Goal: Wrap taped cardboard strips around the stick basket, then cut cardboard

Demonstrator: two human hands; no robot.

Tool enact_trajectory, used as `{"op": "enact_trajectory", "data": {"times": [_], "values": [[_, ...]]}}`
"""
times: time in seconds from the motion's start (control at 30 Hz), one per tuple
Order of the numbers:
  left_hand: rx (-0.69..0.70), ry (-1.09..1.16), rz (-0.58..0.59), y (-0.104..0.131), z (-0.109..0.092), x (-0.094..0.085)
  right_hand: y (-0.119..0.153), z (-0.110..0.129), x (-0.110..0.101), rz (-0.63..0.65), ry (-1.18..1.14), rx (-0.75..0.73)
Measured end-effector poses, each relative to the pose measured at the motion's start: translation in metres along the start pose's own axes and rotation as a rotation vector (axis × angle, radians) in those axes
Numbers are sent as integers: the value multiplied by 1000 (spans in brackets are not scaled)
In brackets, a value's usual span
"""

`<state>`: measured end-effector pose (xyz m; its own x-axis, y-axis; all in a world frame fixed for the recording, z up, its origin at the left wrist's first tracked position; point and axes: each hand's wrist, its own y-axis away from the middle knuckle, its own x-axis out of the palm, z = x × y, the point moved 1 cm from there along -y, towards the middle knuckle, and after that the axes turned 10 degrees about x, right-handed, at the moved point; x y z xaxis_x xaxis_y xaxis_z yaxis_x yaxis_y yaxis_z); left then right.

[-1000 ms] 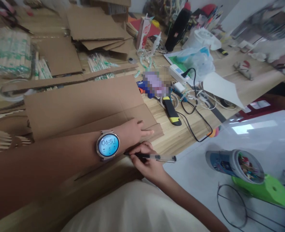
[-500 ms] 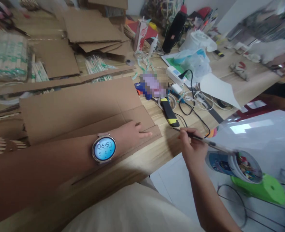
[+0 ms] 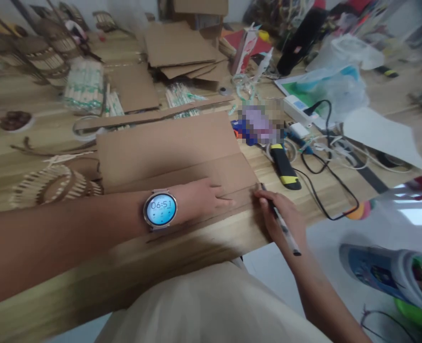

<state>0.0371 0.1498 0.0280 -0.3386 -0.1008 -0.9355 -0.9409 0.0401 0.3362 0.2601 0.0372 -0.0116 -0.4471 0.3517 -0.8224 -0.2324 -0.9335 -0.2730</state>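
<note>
My left hand (image 3: 205, 199) lies flat on a large piece of cardboard (image 3: 171, 145), fingers stretched toward its right end. A round watch with a lit face (image 3: 160, 209) is on that wrist. In my right hand (image 3: 280, 214) is a pen (image 3: 284, 228) with a dark grip and a clear barrel, held in a pinch. The hand sits at the cardboard's right edge, with the pen's tip end close to the corner there. A crease line runs along the cardboard near my left fingers. Just beyond my right hand lies a black and yellow utility knife (image 3: 285, 166).
Cables (image 3: 328, 157) and a white power strip (image 3: 296, 109) lie to the right. Behind are stacked cardboard sheets (image 3: 182, 45) and bundled sticks in plastic (image 3: 84, 85). A slatted wooden ring piece (image 3: 50, 188) stands at left. A bucket (image 3: 378, 271) stands beyond the table's right edge.
My right hand has moved left to the cardboard's edge, bringing the pen to its corner. The left hand still presses on the cardboard. The view has turned left.
</note>
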Motion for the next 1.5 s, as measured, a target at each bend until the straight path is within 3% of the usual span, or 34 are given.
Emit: {"op": "enact_trajectory", "data": {"times": [0.1,0.23,0.37,0.57,0.77,0.97,1.2,1.5], "values": [[180,-26,2,27,-3,12,0,-2,1,-9,22,-10],[115,-26,53,53,-7,15,0,-1,3,-43,35,-6],[86,-40,98,63,-8,20,1,-1,4,-46,45,9],[107,23,-107,70,-3,40,3,2,5,-57,90,-121],[54,111,7,64,-10,19,-11,4,8,69,150,-313],[17,88,174,65,-18,-3,-18,-5,11,91,133,-338],[21,37,177,67,-19,-6,-12,-2,13,41,139,-292],[33,77,188,66,-18,-9,-11,-2,13,-38,202,-392]]}}
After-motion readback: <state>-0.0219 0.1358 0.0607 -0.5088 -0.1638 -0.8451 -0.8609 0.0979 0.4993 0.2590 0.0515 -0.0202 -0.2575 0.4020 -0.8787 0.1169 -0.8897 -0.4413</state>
